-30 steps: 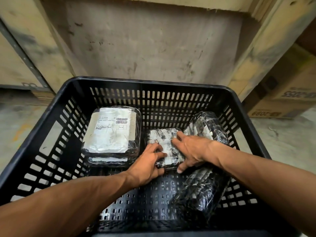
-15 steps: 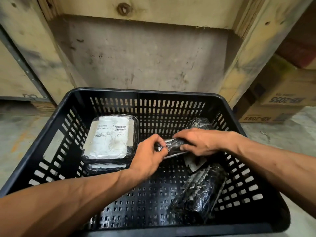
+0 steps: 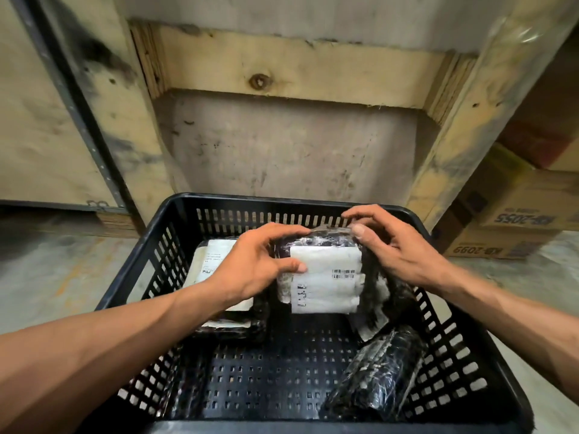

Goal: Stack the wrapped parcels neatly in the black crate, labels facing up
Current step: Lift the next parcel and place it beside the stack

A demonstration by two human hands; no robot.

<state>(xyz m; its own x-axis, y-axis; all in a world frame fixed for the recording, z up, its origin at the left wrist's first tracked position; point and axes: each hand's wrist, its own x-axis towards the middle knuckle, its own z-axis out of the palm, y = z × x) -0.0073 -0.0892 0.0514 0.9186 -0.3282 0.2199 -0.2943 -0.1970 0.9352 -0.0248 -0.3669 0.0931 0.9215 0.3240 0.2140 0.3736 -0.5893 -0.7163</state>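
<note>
Small parcel (image 3: 322,277), flat a second ago, now raised, label toward camera, gripped by left hand (image 3: 250,270) and right hand (image 3: 398,249) above black crate (image 3: 175,220); labelled stack (image 3: 213,264) left, unlabelled parcel (image 3: 376,377) right.

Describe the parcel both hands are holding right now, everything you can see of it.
The held parcel is a dark block in clear shiny plastic wrap, with a white label bearing a barcode turned toward the camera. It is tilted up on edge above the black crate floor. The left hand grips its left side, thumb on the label; the right hand pinches its top right corner.
</note>
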